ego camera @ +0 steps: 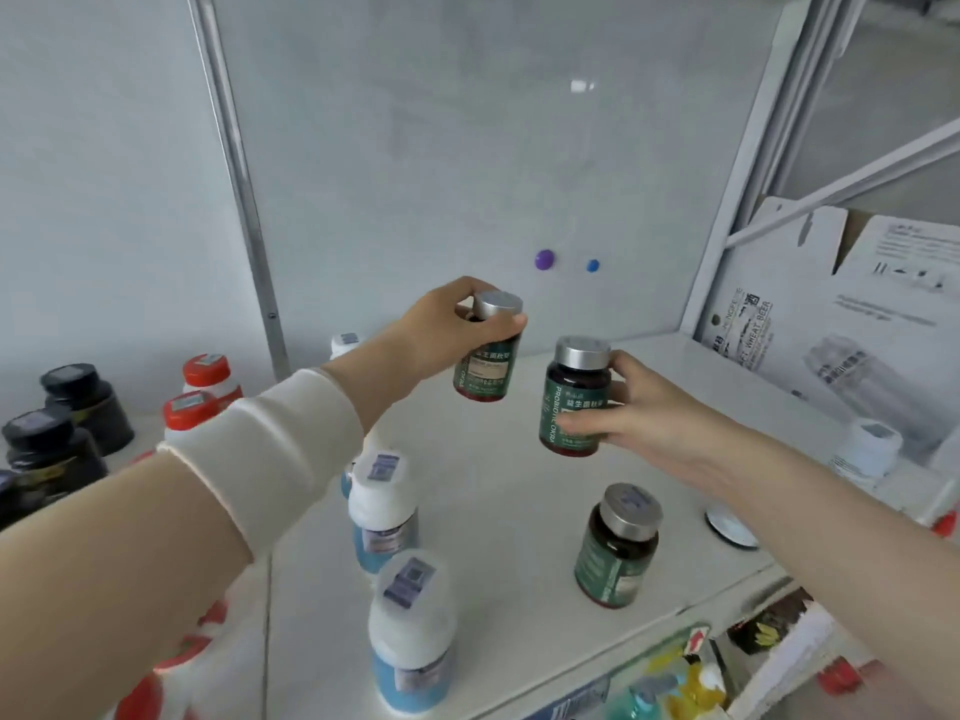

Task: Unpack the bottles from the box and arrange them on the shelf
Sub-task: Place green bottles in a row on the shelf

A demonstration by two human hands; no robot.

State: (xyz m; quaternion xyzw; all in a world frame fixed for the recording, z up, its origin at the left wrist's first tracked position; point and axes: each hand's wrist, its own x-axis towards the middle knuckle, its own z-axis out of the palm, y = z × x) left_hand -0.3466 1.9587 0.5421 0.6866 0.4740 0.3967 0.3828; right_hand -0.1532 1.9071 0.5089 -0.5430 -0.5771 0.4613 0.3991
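Gripping one silver-capped bottle [483, 371] at the neck with the left hand [457, 324], clasping a second green-label bottle [574, 402] round its body with the right hand [639, 402], held aloft over the white shelf [519, 485]. Best to lower each upright, labels forward, lining up behind the third bottle [618, 548] standing near the front edge. Mind the blue bottles [384, 517] crowding the left. Behind, a whiteboard [467, 148] with a purple magnet [544, 259]; off right, the printed box [831, 324].
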